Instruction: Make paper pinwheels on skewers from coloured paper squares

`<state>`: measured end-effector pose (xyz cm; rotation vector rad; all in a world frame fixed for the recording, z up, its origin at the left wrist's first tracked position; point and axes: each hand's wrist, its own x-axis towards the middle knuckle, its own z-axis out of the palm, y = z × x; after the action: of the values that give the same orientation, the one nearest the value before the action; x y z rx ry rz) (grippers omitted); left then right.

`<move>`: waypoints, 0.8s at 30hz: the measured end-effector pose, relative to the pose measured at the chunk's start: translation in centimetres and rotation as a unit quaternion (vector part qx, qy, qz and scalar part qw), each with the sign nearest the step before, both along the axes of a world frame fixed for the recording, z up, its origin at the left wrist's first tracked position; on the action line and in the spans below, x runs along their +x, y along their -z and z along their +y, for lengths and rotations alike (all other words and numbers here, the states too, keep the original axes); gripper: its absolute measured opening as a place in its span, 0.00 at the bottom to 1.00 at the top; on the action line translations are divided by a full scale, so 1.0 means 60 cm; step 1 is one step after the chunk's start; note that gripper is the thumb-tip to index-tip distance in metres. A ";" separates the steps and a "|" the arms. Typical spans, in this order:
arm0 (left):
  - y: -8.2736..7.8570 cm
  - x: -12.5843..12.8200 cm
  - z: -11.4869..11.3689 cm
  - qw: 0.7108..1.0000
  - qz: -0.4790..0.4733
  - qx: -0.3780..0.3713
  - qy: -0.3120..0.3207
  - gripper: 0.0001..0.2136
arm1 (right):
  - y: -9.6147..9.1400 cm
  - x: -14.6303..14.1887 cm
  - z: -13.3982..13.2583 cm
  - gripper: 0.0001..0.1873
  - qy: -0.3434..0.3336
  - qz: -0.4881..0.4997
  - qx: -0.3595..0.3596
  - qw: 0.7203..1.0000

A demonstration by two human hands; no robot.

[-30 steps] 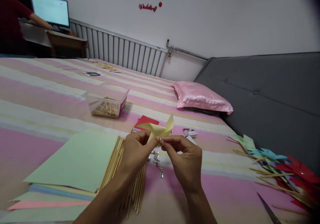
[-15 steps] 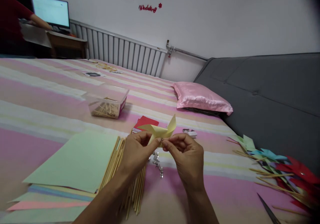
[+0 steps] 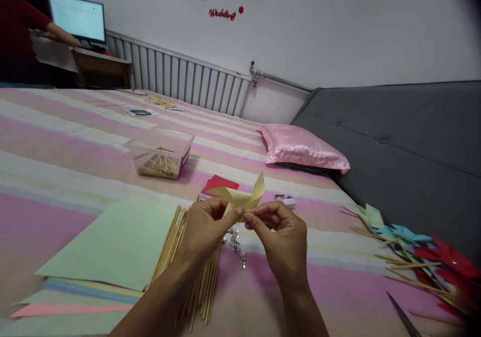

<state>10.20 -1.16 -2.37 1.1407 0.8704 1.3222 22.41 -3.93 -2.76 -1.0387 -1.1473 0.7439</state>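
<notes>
Both my hands hold a folded yellow paper pinwheel (image 3: 240,196) above the bed. My left hand (image 3: 205,229) pinches its left side with thumb and fingers. My right hand (image 3: 281,239) pinches its centre from the right; whether a pin is between those fingers I cannot make out. Under my left wrist lies a bundle of wooden sticks (image 3: 195,272). Small shiny pins (image 3: 236,244) lie on the sheet just below my hands.
A stack of coloured paper sheets (image 3: 108,247) lies at left. A clear plastic box of sticks (image 3: 161,154), red paper (image 3: 220,183), a pink pillow (image 3: 300,149), finished pinwheels (image 3: 421,247) and scissors (image 3: 404,317) at right. Another person sits at a monitor (image 3: 77,20) far left.
My right hand has risen slightly and closed in on the pinwheel's centre; the pinwheel sits a little higher. My left hand has barely moved.
</notes>
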 end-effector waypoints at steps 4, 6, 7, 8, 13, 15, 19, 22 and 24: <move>0.001 -0.001 0.002 1.000 -0.007 -0.023 0.015 0.06 | -0.002 -0.002 0.000 0.08 0.006 0.003 -0.006 1.000; 0.001 -0.001 0.001 0.999 -0.003 -0.031 0.014 0.06 | -0.001 -0.002 0.001 0.08 0.006 0.010 -0.008 1.000; 0.002 -0.001 0.001 0.999 -0.001 -0.032 0.012 0.06 | 0.000 -0.002 0.001 0.09 0.005 0.014 -0.009 1.000; 0.002 0.000 0.000 0.999 -0.001 -0.032 0.011 0.07 | 0.001 -0.001 0.001 0.09 0.003 0.018 -0.012 1.000; 0.001 -0.001 0.000 1.000 -0.009 -0.022 0.019 0.04 | 0.004 0.001 0.001 0.06 -0.002 0.026 -0.031 0.999; 0.000 -0.002 0.000 1.000 -0.004 -0.019 0.021 0.04 | 0.004 0.002 0.001 0.05 0.002 0.014 -0.036 0.999; -0.003 -0.002 -0.001 1.000 0.004 -0.016 0.012 0.04 | 0.002 0.002 -0.001 0.04 0.014 -0.026 -0.037 0.999; -0.004 -0.001 -0.002 1.000 0.006 -0.015 0.010 0.05 | 0.000 0.001 -0.002 0.04 0.023 -0.067 -0.033 0.997; -0.004 -0.001 -0.003 1.000 0.006 -0.013 0.009 0.06 | -0.001 0.001 -0.002 0.04 0.031 -0.096 -0.022 0.995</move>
<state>10.13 -1.32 -2.11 1.1354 0.8810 1.2875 22.45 -4.05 -2.68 -1.1978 -1.2613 0.6315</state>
